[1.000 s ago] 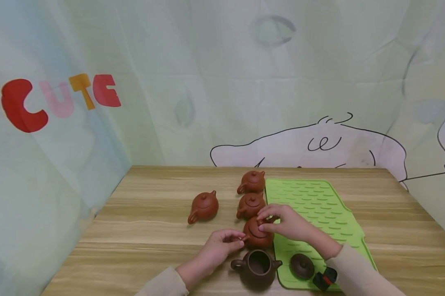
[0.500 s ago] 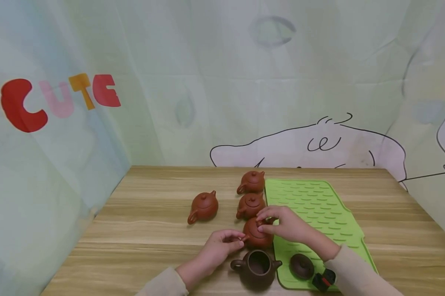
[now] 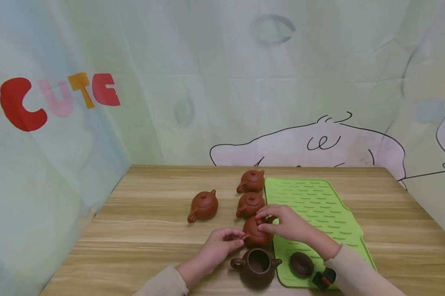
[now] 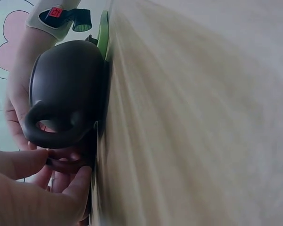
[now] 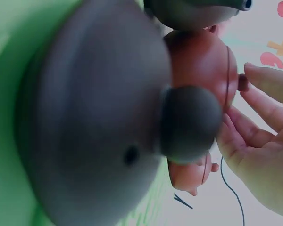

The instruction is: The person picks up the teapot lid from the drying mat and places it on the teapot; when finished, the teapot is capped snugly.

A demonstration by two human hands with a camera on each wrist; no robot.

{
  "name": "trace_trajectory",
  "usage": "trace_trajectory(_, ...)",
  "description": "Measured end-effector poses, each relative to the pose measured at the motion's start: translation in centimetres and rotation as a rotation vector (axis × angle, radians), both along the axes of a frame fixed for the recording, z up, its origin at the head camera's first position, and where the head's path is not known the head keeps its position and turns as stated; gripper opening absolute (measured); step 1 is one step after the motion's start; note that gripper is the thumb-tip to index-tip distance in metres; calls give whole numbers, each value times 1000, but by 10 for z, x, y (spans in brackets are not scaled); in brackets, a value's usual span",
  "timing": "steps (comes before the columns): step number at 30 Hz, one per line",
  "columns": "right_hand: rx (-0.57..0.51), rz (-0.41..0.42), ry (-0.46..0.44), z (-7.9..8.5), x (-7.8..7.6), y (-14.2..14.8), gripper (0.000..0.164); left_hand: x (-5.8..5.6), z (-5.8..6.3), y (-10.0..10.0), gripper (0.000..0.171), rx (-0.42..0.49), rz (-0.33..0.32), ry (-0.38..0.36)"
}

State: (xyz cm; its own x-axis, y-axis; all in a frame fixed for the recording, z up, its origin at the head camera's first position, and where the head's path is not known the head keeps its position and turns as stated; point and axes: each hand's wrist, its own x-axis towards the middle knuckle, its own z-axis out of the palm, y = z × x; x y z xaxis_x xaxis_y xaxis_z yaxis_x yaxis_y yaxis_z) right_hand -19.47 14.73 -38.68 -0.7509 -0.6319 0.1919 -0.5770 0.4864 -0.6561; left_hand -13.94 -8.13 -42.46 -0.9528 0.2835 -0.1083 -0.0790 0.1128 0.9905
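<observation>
My left hand (image 3: 216, 248) pinches the handle of a reddish-brown clay teapot (image 3: 258, 239) between thumb and fingers. Over the same pot, my right hand (image 3: 287, 224) holds the small lid knob (image 5: 244, 83) with thumb and fingers; the lid sits on the pot. Directly in front stands a dark brown teapot (image 3: 257, 277) with its top uncovered, and its body partly blocks the left wrist view. A dark brown lid (image 3: 301, 264) lies knob up on the green mat (image 3: 318, 222), large and close in the right wrist view.
Two more lidded reddish teapots, a nearer one (image 3: 251, 206) and a farther one (image 3: 252, 181), line up behind along the mat's left edge. Another reddish teapot (image 3: 204, 206) stands apart to the left. A printed curtain (image 3: 170, 82) hangs behind the wooden table (image 3: 152, 205).
Both hands stay at the handle and lid knob of the same teapot. The picture has shifted slightly upward; the pots keep their places.
</observation>
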Motion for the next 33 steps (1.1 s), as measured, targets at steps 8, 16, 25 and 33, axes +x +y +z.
trace_trajectory(8, -73, -9, -17, 12, 5, 14, 30, 2, 7, -5, 29, -11, -5, -2)
trace_trajectory(16, -88, -60, 13, 22, 23, 40, 27, 6, 13, -14, 37, -32, -2, -19)
trace_trajectory(25, -123, -64, 25, 12, 46, 63, 24, 21, 16, -20, 40, -35, 1, -14)
trace_trajectory(33, -138, -69, 19, -4, 60, 77, 26, 28, 13, -22, 35, -11, -36, -69)
